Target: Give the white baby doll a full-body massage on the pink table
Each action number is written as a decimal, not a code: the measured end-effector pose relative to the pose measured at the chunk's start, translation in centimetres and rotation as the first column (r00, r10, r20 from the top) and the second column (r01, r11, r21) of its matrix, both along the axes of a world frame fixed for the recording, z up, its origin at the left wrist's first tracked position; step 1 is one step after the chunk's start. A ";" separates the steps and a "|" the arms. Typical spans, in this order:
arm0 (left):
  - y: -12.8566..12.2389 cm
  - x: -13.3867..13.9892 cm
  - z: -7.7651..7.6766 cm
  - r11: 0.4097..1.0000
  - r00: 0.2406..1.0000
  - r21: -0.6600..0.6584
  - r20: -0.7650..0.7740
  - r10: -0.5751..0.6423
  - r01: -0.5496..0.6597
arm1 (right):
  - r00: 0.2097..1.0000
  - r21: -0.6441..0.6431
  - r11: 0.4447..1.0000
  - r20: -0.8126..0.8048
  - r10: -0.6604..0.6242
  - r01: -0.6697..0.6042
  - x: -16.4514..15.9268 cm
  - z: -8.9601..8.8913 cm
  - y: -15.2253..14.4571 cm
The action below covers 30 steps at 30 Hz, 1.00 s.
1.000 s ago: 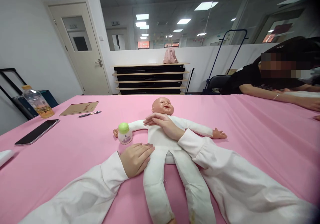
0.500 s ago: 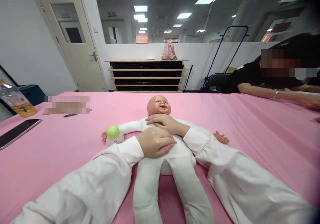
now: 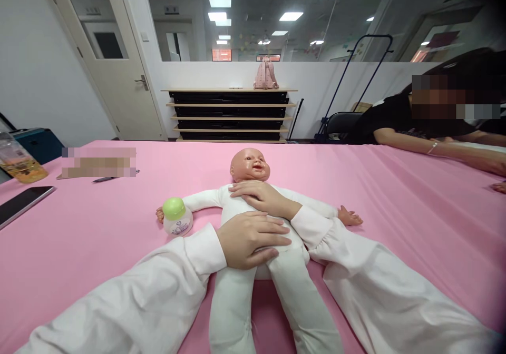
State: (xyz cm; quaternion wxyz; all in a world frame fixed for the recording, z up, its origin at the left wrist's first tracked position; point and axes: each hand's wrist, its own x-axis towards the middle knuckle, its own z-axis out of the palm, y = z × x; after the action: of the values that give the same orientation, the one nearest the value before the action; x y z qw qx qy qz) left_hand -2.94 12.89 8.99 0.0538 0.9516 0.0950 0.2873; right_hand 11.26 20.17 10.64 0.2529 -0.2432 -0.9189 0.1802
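Head view: doll (image 3: 232,205), pink tablecloth (image 3: 403,212), shelves (image 3: 231,118).

Baby doll (image 3: 233,204), lying on its back on the pink-covered bench (image 3: 415,212). The head, bald, smooth and flesh-coloured, points away from the viewer; its moulded face is turned slightly toward the right of the view, eyes open, mouth parted in a smile. Trunk, arms and legs are of soft, off-white cloth; the trunk is only partly visible. Both arms are spread outward, each ending in a small flesh-coloured hand; the one at the right of the view shows separate fingers. The legs, creased and set apart, extend toward the viewer, their lower ends outside the frame.
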 end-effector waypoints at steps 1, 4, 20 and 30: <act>0.0 0.0 -0.1 0.999 0.999 -0.015 -0.007 0.041 -0.041 | 1.000 -0.017 1.000 -0.016 -0.005 0.005 0.0 0.0 0.0; 0.1 -0.1 -0.4 0.986 0.988 -0.064 0.007 0.156 -0.155 | 0.995 -0.099 0.995 -0.092 -0.034 0.025 -0.1 -0.4 0.4; -0.4 -3.2 -3.6 0.800 0.810 -0.173 0.016 0.586 -0.575 | 0.966 -0.194 0.955 -0.088 -0.244 0.223 2.9 -2.0 -3.3; -2.4 -3.2 -2.2 0.903 0.853 0.227 0.471 0.225 -0.364 | 0.948 0.090 0.972 -0.256 -0.189 0.218 5.2 -3.7 -8.6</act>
State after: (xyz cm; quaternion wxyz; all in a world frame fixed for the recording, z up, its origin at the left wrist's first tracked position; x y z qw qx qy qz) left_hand -6.15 10.51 6.78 -0.1205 0.8337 0.1811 0.5076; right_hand 16.46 11.57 6.90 0.3959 -0.2975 -0.8593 0.1277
